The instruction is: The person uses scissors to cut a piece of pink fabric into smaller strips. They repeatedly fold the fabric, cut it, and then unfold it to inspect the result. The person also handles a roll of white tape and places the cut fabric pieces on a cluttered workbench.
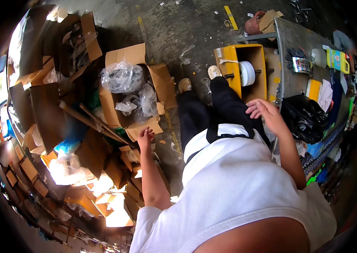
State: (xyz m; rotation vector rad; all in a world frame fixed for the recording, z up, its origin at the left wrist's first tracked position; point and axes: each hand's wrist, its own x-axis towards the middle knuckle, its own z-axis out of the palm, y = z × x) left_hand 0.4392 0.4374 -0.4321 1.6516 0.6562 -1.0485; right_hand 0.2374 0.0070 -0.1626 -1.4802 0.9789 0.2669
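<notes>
My left hand hangs in the air with its fingers loosely bent and apart, and nothing shows in it. It is closest to the near flap of an open cardboard box, which holds crumpled clear plastic bags. My right hand hovers over my right thigh, fingers loosely spread, and I see nothing in it. Ahead of that hand stands a yellow box-shaped stand with a white spool on a dark rod. A shiny black bag lies to its right.
On the right runs a grey table with a yellow-green jug on it. Stacked cardboard boxes crowd the left side. Long wooden strips lean beside the open box. A reddish basket stands at the back, near a yellow strip on the floor.
</notes>
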